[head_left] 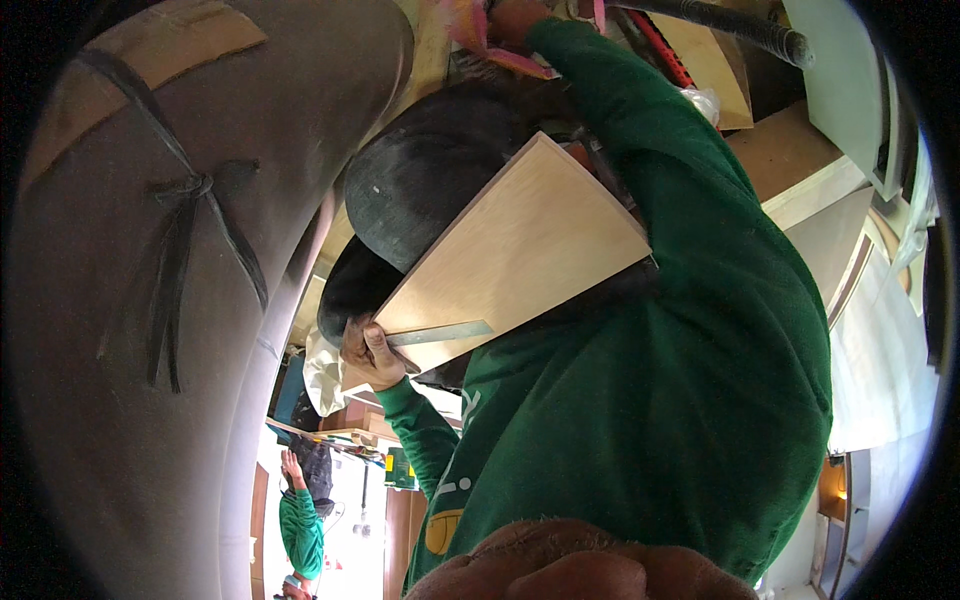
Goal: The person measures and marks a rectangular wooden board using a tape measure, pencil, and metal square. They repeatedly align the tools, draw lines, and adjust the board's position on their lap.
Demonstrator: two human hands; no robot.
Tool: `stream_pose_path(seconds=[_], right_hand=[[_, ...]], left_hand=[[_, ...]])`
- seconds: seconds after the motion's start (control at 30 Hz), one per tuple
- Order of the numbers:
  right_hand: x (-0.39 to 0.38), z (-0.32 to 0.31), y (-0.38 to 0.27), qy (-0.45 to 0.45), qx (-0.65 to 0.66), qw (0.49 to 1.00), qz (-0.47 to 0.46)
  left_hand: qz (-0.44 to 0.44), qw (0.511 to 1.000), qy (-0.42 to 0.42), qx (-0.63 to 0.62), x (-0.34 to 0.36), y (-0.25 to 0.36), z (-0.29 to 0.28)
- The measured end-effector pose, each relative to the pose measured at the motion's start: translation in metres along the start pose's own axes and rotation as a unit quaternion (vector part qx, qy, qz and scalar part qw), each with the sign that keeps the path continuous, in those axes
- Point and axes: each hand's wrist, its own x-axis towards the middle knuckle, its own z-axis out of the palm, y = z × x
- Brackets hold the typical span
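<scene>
Left hand [368, 352]: fingers pinching a metal ruler [440, 333] against the wooden board [515, 255].
Right hand [515, 18]: raised, fingers' state cannot be told.

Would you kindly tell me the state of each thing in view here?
Wooden board: tilted, held up by a co-worker.
Metal ruler: flat on the board, pinned by the co-worker's hand.
Black strap: knotted against the grey surface.
Green sleeve: raised toward the top edge.
Hand at the lower edge: blurred, grip unclear.
</scene>
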Motion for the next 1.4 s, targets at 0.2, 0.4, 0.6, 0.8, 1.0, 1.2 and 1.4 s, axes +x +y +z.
stream_pose_path(seconds=[0.2,0.4,0.6,0.8,1.0,1.2,1.4], right_hand=[[0.019,-0.036,0.066,0.152,-0.02,0.986,0.065],[0.05,0.005,0.088,0.065,-0.063,0.978,0.19],[0.029,0.048,0.021,-0.029,-0.102,0.994,0.03],[0.024,0.068,0.004,-0.099,-0.155,0.98,0.069],[0.027,0.095,-0.004,-0.075,-0.192,0.971,0.12],[0.036,0.09,0.005,-0.071,-0.182,0.972,0.131],[0.033,0.093,0.003,-0.072,-0.178,0.973,0.129]], left_hand=[[-0.011,1.0,0.015,-0.015,-0.009,-0.013,0.004],[0.008,1.0,-0.016,-0.018,-0.003,-0.009,0.0],[-0.006,0.999,0.003,-0.035,-0.012,-0.02,0.005],[-0.013,1.0,0.009,-0.023,-0.009,-0.014,0.005],[-0.021,0.999,0.032,-0.01,-0.013,-0.013,0.005],[-0.038,0.999,0.017,-0.004,-0.014,-0.009,0.001],[-0.009,0.999,0.036,0.006,-0.005,0.006,0.005]])
